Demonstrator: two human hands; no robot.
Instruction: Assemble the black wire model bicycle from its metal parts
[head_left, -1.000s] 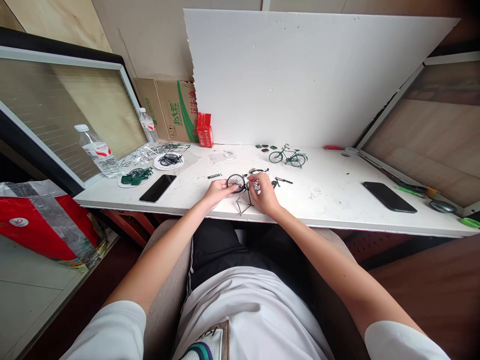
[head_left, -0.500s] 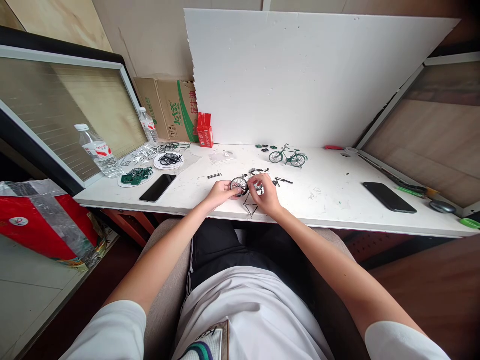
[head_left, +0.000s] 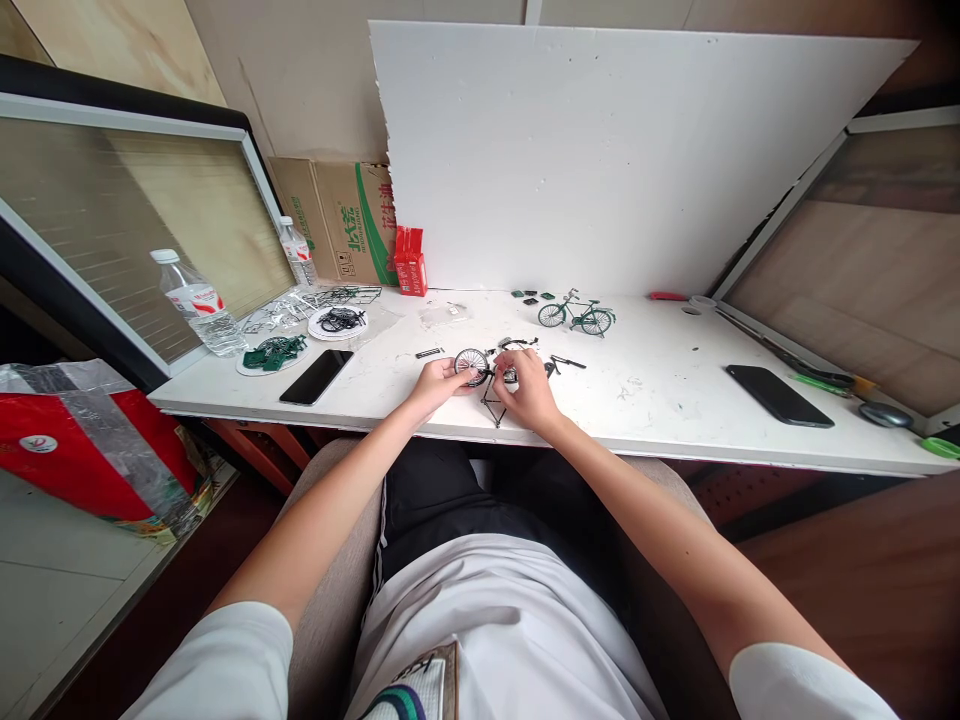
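Two hands above white table (head_left: 645, 400), pale board (head_left: 637, 150) behind

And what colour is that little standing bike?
The model bicycle is dark green, clearest in the head view.

single head-worn view from above the lap, facing forward and down, white counter (head_left: 660, 400) across the middle distance, wearer's shirt (head_left: 510, 620) close at the bottom edge, upright white board (head_left: 630, 150) farther off behind, wide span reaching both sides
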